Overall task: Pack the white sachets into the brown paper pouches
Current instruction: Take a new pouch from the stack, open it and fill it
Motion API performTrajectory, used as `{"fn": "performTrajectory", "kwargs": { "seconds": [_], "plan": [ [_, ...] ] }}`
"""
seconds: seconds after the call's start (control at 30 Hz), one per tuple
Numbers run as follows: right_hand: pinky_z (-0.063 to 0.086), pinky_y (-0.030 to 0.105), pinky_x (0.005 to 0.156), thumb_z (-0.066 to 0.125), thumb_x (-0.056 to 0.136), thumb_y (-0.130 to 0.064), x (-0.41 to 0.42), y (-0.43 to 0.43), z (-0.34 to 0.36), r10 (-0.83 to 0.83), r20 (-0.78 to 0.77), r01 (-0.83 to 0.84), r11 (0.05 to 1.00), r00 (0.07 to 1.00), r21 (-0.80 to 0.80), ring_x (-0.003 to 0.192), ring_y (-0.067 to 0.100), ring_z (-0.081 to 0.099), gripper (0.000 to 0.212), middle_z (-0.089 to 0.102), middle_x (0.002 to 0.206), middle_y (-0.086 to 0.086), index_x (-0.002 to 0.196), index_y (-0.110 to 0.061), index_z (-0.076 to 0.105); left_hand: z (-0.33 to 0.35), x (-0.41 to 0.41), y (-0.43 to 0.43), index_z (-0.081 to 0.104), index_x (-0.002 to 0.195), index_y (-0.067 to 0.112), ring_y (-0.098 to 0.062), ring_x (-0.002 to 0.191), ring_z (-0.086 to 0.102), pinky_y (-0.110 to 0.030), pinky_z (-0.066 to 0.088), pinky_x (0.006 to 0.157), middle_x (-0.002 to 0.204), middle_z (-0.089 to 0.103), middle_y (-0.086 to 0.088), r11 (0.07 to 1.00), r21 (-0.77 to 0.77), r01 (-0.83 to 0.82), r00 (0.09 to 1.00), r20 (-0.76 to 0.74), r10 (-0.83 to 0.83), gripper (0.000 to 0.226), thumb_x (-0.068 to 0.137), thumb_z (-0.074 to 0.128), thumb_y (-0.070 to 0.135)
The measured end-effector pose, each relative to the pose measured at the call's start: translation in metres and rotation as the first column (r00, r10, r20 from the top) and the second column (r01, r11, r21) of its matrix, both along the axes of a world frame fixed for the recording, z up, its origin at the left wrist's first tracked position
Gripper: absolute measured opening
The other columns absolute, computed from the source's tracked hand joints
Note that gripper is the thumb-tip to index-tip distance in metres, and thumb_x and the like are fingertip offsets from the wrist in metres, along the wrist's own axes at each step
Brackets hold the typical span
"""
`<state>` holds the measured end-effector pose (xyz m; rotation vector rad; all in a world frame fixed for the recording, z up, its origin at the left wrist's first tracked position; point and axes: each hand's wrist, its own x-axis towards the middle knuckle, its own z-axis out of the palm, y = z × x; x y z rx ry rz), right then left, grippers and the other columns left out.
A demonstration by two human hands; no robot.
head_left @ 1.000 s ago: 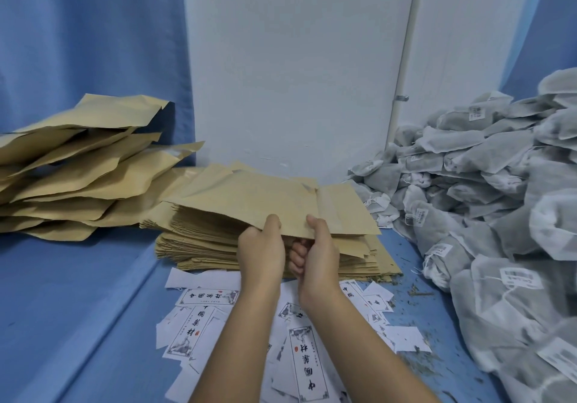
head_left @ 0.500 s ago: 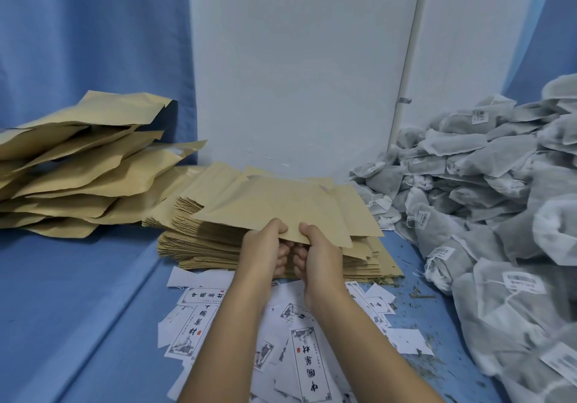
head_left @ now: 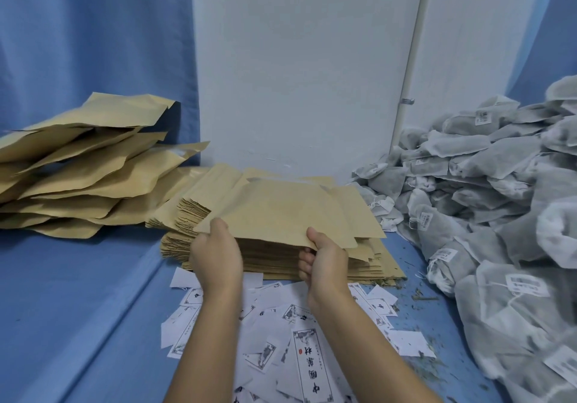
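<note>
Head view: a brown pouch (head_left: 281, 212) is pinched by left hand (head_left: 217, 254) and right hand (head_left: 324, 259); filled pouches (head_left: 78, 177) are piled left, many sachets (head_left: 499, 199) remain.

Reaching forward with left forearm (head_left: 212, 340) and right forearm (head_left: 365, 349) bare, side by side. Pinching the near edge of the brown paper pouch (head_left: 281, 215): left hand (head_left: 215, 254) at its near left corner, right hand (head_left: 324, 260) further right along that edge, thumbs on top, right fingers curled beneath.
</note>
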<state>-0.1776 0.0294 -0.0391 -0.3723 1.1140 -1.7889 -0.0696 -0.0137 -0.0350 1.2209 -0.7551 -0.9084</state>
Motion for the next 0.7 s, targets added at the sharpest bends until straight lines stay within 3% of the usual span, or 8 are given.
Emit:
{"fn": "performTrajectory", "kwargs": {
  "seconds": [0.07,0.17,0.27,0.37,0.43,0.53,0.7],
  "plan": [
    [0.019,0.016,0.030,0.056,0.091,-0.013,0.002,0.000,0.000,0.003,0.012,-0.003,1.000,1.000,0.010,0.027,0.004,0.027,0.019,0.034,0.036,-0.009,0.076,-0.016,0.046,0.000,0.006,-0.003,0.044,0.061,0.008,-0.023,0.060,0.041,-0.030,0.036,0.055,0.063,0.047,-0.005,0.994,-0.007,-0.111,0.994,-0.016,0.111,0.030,0.087,0.041,0.023],
    [0.017,0.016,0.031,0.056,0.092,-0.015,-0.003,0.001,0.001,0.017,0.054,-0.018,1.000,0.998,0.016,0.028,0.005,0.025,0.023,0.033,0.036,-0.007,0.073,-0.016,0.043,-0.001,0.024,-0.012,0.054,0.067,0.007,-0.026,0.066,0.051,-0.032,0.044,0.068,0.066,0.055,-0.007,0.982,0.007,-0.189,0.976,-0.105,0.189,0.030,0.087,0.036,0.021],
    [0.017,0.016,0.032,0.055,0.094,-0.016,0.002,0.002,0.000,0.087,0.033,-0.086,0.996,0.996,-0.017,0.030,0.006,0.024,0.023,0.033,0.039,-0.005,0.073,-0.015,0.044,0.000,0.020,-0.008,0.053,0.076,0.010,-0.014,0.047,0.056,-0.025,0.046,0.048,0.066,0.059,-0.009,0.994,-0.080,-0.068,0.965,-0.259,0.045,0.033,0.095,0.038,0.032],
    [0.019,0.016,0.033,0.055,0.095,-0.018,0.015,0.000,0.000,0.164,0.003,-0.164,0.986,0.986,-0.042,0.032,0.007,0.028,0.021,0.036,0.043,-0.003,0.076,-0.014,0.045,0.004,0.001,0.002,0.058,0.100,0.012,-0.019,0.072,0.068,-0.026,0.054,0.048,0.090,0.064,-0.010,0.984,-0.157,0.084,0.949,-0.289,-0.127,0.046,0.094,0.040,0.054],
    [0.020,0.016,0.033,0.055,0.094,-0.019,0.019,-0.001,0.001,0.211,-0.016,-0.212,0.977,0.977,-0.028,0.033,0.008,0.030,0.019,0.038,0.044,-0.002,0.078,-0.012,0.048,0.005,-0.005,0.003,0.054,0.116,0.007,-0.024,0.087,0.066,-0.027,0.055,0.049,0.107,0.063,-0.013,0.972,-0.140,0.191,0.930,-0.291,-0.225,0.033,0.096,0.050,0.033],
    [0.030,0.017,0.032,0.053,0.094,-0.023,0.020,0.000,0.005,0.185,0.045,-0.185,0.983,0.982,-0.014,0.034,0.012,0.042,0.020,0.049,0.048,0.005,0.081,-0.008,0.053,0.008,-0.003,0.000,0.049,0.124,0.004,-0.019,0.086,0.061,-0.022,0.052,0.044,0.113,0.060,-0.012,0.957,-0.109,0.270,0.888,-0.356,-0.291,0.032,0.092,0.047,-0.003],
    [0.050,0.023,0.038,0.049,0.092,0.000,0.028,0.000,0.012,-0.003,0.182,0.025,0.993,0.983,-0.116,0.043,0.026,0.064,0.005,0.061,0.086,0.020,0.095,0.000,0.053,0.017,0.017,-0.013,0.050,0.126,0.007,-0.018,0.088,0.059,-0.025,0.053,0.046,0.113,0.060,-0.011,0.947,-0.148,0.284,0.899,-0.304,-0.317,0.036,0.093,0.045,-0.007]
  ]
}}
